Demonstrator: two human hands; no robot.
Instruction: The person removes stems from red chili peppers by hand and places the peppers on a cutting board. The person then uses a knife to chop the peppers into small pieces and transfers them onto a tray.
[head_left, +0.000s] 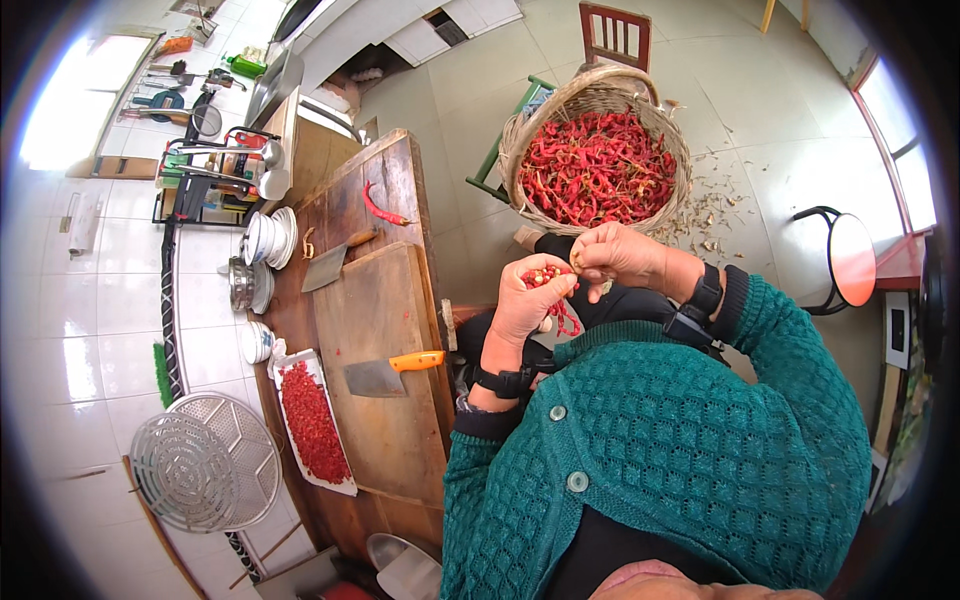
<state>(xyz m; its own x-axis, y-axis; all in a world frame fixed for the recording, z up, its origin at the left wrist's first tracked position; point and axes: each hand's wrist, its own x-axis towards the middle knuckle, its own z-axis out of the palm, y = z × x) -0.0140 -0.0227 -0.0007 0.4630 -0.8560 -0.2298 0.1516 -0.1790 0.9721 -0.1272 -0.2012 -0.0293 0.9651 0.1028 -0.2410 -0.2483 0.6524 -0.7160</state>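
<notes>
My left hand (527, 294) is closed around a small bunch of red chili peppers (562, 316), their stem ends up and tips hanging below. The fingertips of my right hand (616, 259) pinch something small, seemingly a chili stem, right beside the bunch; the fingers partly hide it. Just beyond both hands stands a large wicker basket (684, 161) with an arched handle, full of red dried chilies (600, 169). To the left, on a wooden table (390, 169), an orange-handled cleaver (379, 377) lies on a cutting board (375, 450), near a white tray (349, 491) of chopped red chili.
A second cleaver (326, 268), a single chili (380, 206) and stacked bowls (259, 240) are on the table. Stem scraps (709, 217) litter the floor right of the basket. A wooden chair (616, 36) stands behind it, a round stool (853, 259) at the right.
</notes>
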